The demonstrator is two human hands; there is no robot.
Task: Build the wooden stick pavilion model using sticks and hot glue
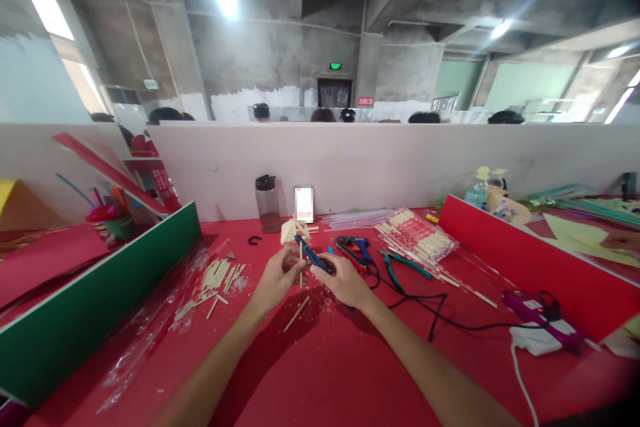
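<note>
My left hand [277,277] pinches a thin wooden stick [301,277], held nearly upright between thumb and fingers. In my right hand [345,280] is a long dark-blue hand tool [311,253]; its far end meets the upper part of the stick. Whether it is a knife or a pair of cutters is unclear, as my fingers cover its middle. Just beyond my hands stands a small structure of pale wooden sticks [289,232], partly hidden. A loose stick [297,314] lies on the red table [310,373] below my hands, among small crumbs.
Cut sticks [216,275] lie at left beside clear plastic wrapping [150,320]. A bottle [269,205] and phone [304,203] stand at the back. Rightward are green-handled pliers [407,267], a blue glue gun [361,248], black cable [440,307], packed sticks [417,233] and a purple glue gun [540,320].
</note>
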